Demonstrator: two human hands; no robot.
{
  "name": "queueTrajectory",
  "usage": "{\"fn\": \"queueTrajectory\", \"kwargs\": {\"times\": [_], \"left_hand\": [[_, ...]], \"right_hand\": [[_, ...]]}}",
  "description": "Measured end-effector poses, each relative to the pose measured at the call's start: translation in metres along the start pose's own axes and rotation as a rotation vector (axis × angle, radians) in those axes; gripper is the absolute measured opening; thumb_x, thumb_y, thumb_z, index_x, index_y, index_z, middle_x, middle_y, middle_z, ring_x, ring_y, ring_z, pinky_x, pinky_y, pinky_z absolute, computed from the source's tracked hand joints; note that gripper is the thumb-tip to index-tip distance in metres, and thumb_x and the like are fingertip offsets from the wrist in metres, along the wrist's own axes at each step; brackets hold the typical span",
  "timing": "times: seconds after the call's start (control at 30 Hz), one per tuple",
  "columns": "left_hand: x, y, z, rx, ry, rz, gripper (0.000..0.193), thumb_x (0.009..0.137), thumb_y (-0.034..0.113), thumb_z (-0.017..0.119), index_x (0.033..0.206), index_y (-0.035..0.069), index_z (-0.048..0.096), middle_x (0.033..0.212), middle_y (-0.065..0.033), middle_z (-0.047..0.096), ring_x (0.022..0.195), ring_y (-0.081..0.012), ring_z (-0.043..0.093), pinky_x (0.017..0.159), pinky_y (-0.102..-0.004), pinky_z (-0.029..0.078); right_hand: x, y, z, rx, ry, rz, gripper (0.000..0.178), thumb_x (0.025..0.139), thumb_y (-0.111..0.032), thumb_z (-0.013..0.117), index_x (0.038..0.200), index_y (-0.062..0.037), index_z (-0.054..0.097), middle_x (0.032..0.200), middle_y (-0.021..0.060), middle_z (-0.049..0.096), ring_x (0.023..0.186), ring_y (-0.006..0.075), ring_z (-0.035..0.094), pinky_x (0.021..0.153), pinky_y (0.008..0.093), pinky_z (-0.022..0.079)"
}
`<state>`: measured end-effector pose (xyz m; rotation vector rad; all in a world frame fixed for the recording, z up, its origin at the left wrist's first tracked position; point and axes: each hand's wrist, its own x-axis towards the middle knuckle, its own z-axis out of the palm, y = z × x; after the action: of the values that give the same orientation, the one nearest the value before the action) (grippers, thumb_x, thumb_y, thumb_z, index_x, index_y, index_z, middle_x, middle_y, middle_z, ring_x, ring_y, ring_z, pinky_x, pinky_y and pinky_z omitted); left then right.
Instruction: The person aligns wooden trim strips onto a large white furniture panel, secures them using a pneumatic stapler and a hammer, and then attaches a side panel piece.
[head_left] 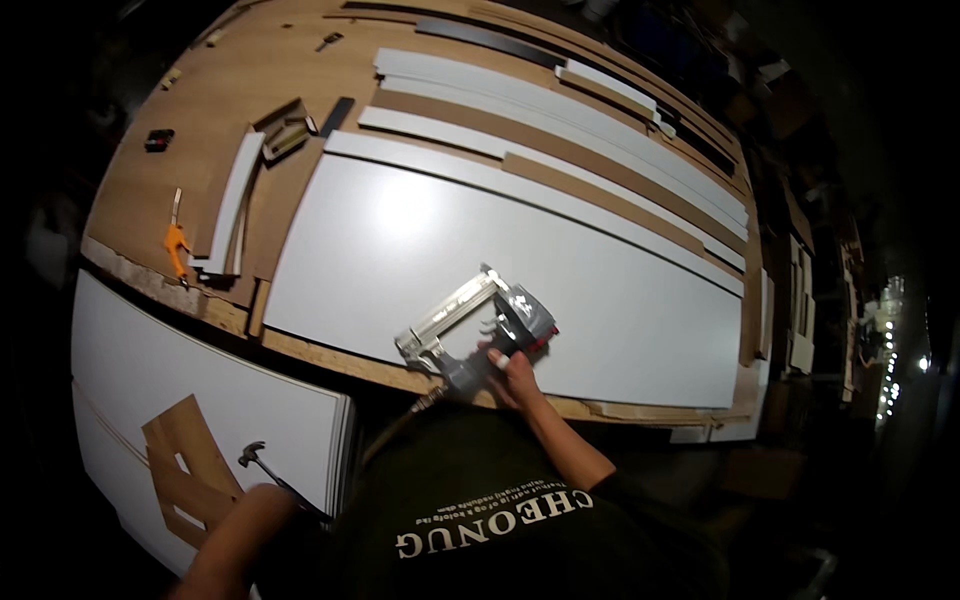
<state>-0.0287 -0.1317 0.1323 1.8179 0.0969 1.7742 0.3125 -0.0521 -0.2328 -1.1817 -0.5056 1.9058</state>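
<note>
My right hand [515,380] is closed round the handle of a grey and silver nail gun [525,318], held over the front part of a large white panel [530,250]. The thumb shows against the grip, while the other fingers are mostly hidden. An air hose [395,432] runs from the tool's near end toward my body. At lower left my bent left arm [250,525] shows, its hand out of sight. Close to that arm, a claw hammer [252,453] lies with its handle partly covered.
Brown and white strips [570,150] lie beyond the panel on a wooden worktable [240,60]. An orange-handled tool [176,245] and an open box [288,130] are at the left. Below them, a stack of white panels [200,350] carries brown board pieces [185,460].
</note>
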Motion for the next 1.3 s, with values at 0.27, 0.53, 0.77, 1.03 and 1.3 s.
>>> {"fn": "queueTrajectory", "kwargs": {"times": [0.27, 0.53, 0.77, 1.03, 1.3], "left_hand": [[-0.120, -0.176, 0.076, 0.953, -0.125, -1.096, 0.052, 0.071, 0.033, 0.081, 0.106, 0.000, 0.062, 0.091, -0.0122, 0.065, 0.084, -0.0191, 0.064, 0.073, -0.0338, 0.052], [-0.165, -0.176, 0.004, 0.390, 0.669, -1.460, 0.029, 0.078, 0.014, 0.075, 0.098, -0.001, 0.062, 0.082, -0.0080, 0.067, 0.074, -0.0157, 0.064, 0.067, -0.0310, 0.052], [-0.128, -0.143, -0.026, 0.779, -0.093, -1.529, 0.035, 0.078, 0.025, 0.067, 0.107, 0.006, 0.063, 0.107, -0.0115, 0.065, 0.104, -0.0287, 0.060, 0.090, -0.0393, 0.047], [-0.128, -0.142, -0.063, 0.564, -0.179, -1.791, 0.046, 0.074, 0.032, 0.070, 0.112, 0.008, 0.063, 0.114, -0.0129, 0.063, 0.109, -0.0324, 0.058, 0.093, -0.0430, 0.046], [-0.153, -0.218, -0.042, 0.508, -0.265, -1.796, 0.041, 0.073, 0.022, 0.070, 0.109, 0.004, 0.061, 0.104, -0.0124, 0.064, 0.098, -0.0287, 0.061, 0.086, -0.0414, 0.048]], "right_hand": [[-0.037, -0.051, 0.099, -0.543, -0.251, -0.154, 0.046, 0.083, -0.025, 0.071, 0.120, -0.0048, 0.054, 0.108, 0.0096, 0.062, 0.102, 0.0195, 0.058, 0.091, 0.0328, 0.046], [0.002, -0.098, 0.143, -1.075, -0.810, -0.213, 0.051, 0.080, -0.025, 0.070, 0.126, -0.0085, 0.056, 0.123, 0.0136, 0.060, 0.100, 0.0274, 0.064, 0.088, 0.0384, 0.050], [0.208, -0.185, 0.082, -1.609, -0.078, -0.822, 0.063, 0.078, -0.029, 0.070, 0.128, -0.0004, 0.046, 0.129, 0.0195, 0.049, 0.121, 0.0361, 0.046, 0.104, 0.0417, 0.039], [0.274, -0.199, 0.111, -1.673, -0.099, -0.719, 0.054, 0.078, -0.036, 0.068, 0.113, 0.0021, 0.054, 0.112, 0.0187, 0.053, 0.110, 0.0342, 0.049, 0.096, 0.0434, 0.039], [0.297, -0.176, 0.087, -1.453, -0.086, -0.751, 0.049, 0.072, -0.032, 0.072, 0.106, 0.0001, 0.055, 0.108, 0.0204, 0.051, 0.104, 0.0375, 0.048, 0.094, 0.0442, 0.039]]}}
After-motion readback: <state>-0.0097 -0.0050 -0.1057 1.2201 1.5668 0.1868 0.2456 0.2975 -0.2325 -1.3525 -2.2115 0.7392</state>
